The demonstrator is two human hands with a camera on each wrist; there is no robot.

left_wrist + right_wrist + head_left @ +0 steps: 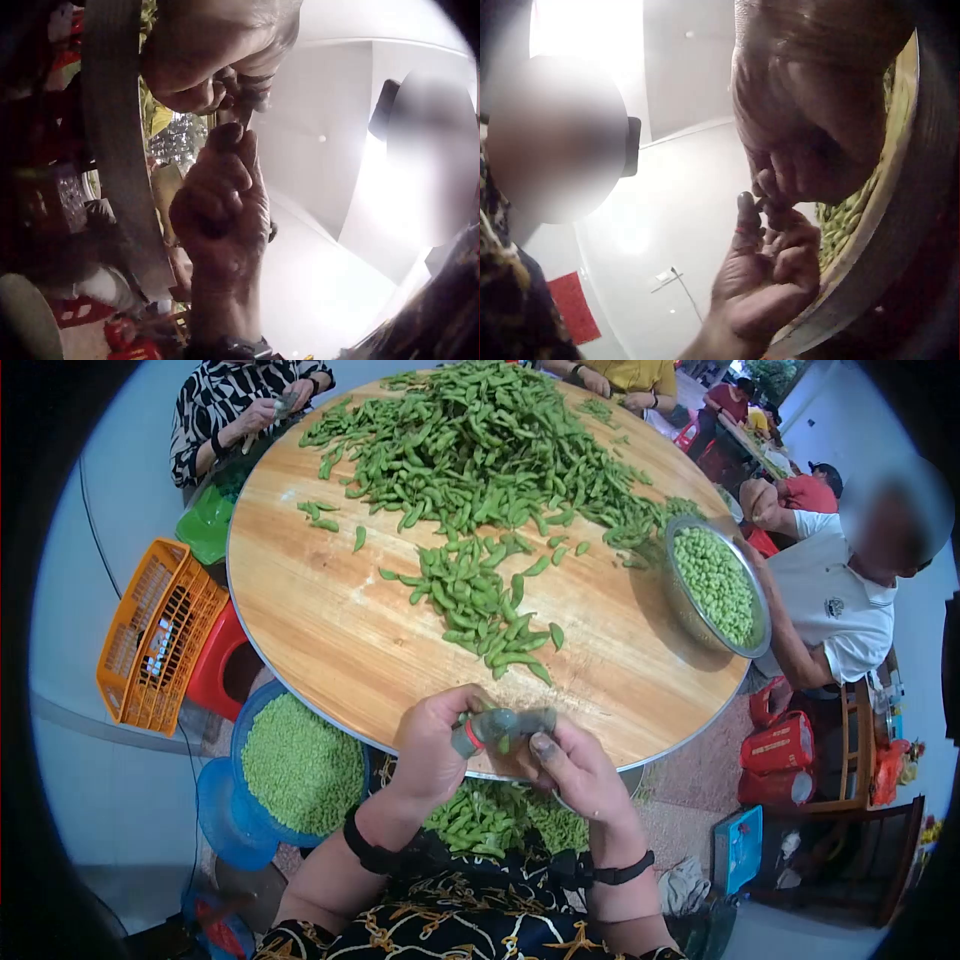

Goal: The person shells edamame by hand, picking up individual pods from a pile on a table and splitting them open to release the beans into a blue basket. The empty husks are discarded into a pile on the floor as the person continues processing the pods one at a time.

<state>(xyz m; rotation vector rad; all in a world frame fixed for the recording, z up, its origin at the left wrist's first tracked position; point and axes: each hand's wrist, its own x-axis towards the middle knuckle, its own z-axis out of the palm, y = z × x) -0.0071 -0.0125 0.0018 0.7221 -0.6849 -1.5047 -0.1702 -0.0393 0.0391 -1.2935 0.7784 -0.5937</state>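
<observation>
My left hand (432,745) and right hand (588,775) meet fingertip to fingertip over the near edge of the round wooden table (330,630). Between them shows a small bit of a green soybean pod (505,744), pinched from both sides and mostly hidden by the fingers. A greyish cover with a red band sits on the left thumb (744,217); the right thumb tip looks dark. Loose soybean pods (480,600) trail toward me from a large heap (480,430). More pods (470,820) lie below the table edge, between my forearms.
A steel bowl of shelled beans (718,588) stands at the table's right edge, beside a person in a white shirt (830,595). At lower left are a blue tub of shelled beans (300,765), a red stool (218,665) and an orange crate (160,635). Others sit across the table.
</observation>
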